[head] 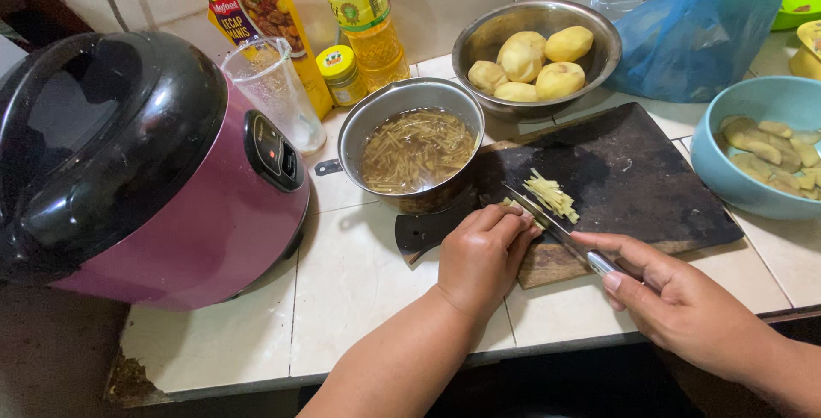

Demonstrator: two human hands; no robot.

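My left hand (483,256) rests curled on the near left corner of a dark wooden cutting board (633,174), pressing down on a small piece of potato that shows at my fingertips. My right hand (676,298) grips a knife (556,228) by its handle, the blade lying on the board just right of my left fingers. A small heap of pale potato sticks (552,194) lies beside the blade. A steel pot (410,144) of water with many cut sticks stands just left of the board.
A purple and black rice cooker (145,170) fills the left. Behind stand a steel bowl of peeled potatoes (599,38), a clear cup (278,93), oil bottle (368,12), yellow-lidded jar (340,74) and sauce pouch (256,8). A blue bowl of slices (727,136) sits right, a blue plastic bag (701,25) behind it.
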